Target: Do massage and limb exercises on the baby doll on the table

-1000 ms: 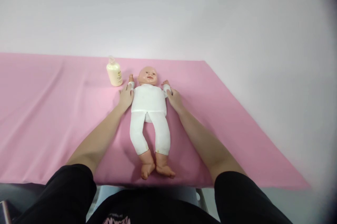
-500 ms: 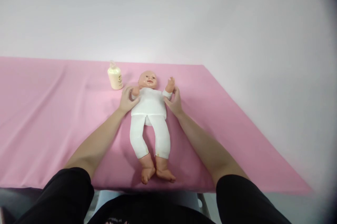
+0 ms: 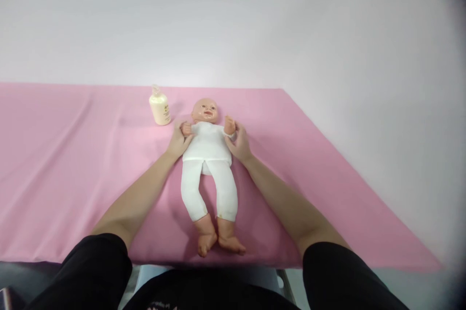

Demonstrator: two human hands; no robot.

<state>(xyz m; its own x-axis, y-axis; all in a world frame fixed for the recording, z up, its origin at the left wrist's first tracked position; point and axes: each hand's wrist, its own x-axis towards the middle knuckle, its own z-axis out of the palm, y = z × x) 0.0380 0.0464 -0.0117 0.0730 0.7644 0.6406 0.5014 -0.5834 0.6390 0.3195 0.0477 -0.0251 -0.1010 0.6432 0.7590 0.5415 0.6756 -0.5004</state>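
A baby doll [image 3: 207, 142] with a white cloth body lies on its back on the pink cloth, head away from me and bare feet toward me. My left hand [image 3: 177, 141] is closed around the doll's arm on the left, thumb against its side. On the other side, my right hand [image 3: 240, 144] wraps the doll's other arm near the wrist, thumb by the chest. Both doll hands show above my fingers. Parts of the doll's arms are hidden by my hands.
A cream-coloured pump bottle [image 3: 160, 109] stands beyond my left hand, left of the doll's head. The pink cloth [image 3: 73, 169] covers the table and has creases on the left. A pale wall [image 3: 233, 18] rises behind it.
The doll's arm in my right hand has moved inward and down, toward its chest. My left hand has shifted slightly inward, and the doll's hand there now shows more of its fingers.
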